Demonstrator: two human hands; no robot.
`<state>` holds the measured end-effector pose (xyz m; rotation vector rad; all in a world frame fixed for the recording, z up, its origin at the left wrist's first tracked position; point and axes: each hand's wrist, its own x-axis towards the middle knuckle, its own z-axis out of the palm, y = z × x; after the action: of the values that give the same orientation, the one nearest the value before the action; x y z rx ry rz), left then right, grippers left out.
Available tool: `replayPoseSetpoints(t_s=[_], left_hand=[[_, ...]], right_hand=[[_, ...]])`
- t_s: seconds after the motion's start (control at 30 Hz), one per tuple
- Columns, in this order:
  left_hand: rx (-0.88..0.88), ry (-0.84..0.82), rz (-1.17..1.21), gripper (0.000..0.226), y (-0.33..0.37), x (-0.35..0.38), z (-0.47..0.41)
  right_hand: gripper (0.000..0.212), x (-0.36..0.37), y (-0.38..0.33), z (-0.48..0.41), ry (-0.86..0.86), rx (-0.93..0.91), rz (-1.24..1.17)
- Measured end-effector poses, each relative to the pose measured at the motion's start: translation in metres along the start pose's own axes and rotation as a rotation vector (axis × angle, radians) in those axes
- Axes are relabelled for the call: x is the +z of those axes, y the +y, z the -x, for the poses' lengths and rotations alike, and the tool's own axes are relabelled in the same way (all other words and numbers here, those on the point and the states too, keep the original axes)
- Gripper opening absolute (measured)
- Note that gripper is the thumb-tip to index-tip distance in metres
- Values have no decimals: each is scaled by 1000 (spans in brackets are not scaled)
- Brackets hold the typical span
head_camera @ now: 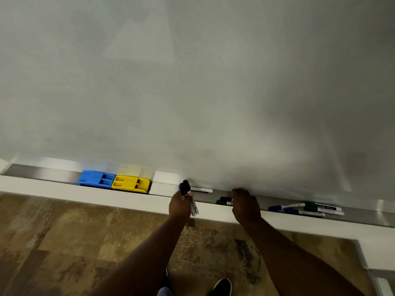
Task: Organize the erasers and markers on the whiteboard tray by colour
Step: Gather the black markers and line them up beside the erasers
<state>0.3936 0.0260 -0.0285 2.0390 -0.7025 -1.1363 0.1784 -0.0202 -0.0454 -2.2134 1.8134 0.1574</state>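
A blue eraser (97,179) and a yellow eraser (130,184) sit side by side on the left of the grey whiteboard tray (42,173). My left hand (180,207) is shut on a bundle of markers (185,187) with dark caps pointing up, held over the tray's front edge. A white marker (202,189) lies in the tray just behind that hand. My right hand (245,205) rests on the tray with its fingers on green markers (223,200); how firmly it grips them is hidden. Blue markers (285,207) and green markers (322,207) lie further right.
The whiteboard (192,82) fills the upper view. A white ledge (85,195) runs along the tray's front. Below is a brown patterned floor (64,242), with my shoe (221,287) at the bottom. A white frame corner (376,248) is at the right.
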Motion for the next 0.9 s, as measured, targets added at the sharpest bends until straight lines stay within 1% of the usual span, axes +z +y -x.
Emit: replayPoseSetpoints(t_s=[0.07, 0.17, 0.37, 0.47, 0.53, 0.6, 0.67, 0.73, 0.8, 0.9], left_hand=[[8, 15, 4, 23, 4, -8, -14], [-53, -61, 54, 27, 7, -16, -31], [-114, -195, 126, 28, 2, -8, -33], [-142, -256, 191, 30, 7, 2, -25], [-147, -281, 236, 28, 13, 7, -18], [-150, -324, 330, 22, 19, 10, -8], [-146, -396, 403, 18, 22, 11, 2], [-146, -433, 474, 18, 21, 10, 10], [-141, -428, 533, 20, 20, 6, 14], [-126, -388, 610, 21, 22, -6, 16]], right_hand=[[30, -2, 0, 0, 19, -3, 13], [29, -1, -2, 3, 76, -38, 0], [35, 1, -22, 7, 182, -166, -193], [31, -1, -37, 7, 223, -177, -352], [29, -6, -49, 5, 222, -156, -491], [27, -11, -60, 3, 242, -147, -605], [27, -15, -69, 0, 230, -121, -697], [29, -17, -75, -1, 199, -100, -753], [33, -19, -76, -1, 165, -123, -753], [44, -24, -79, 1, 85, -214, -702]])
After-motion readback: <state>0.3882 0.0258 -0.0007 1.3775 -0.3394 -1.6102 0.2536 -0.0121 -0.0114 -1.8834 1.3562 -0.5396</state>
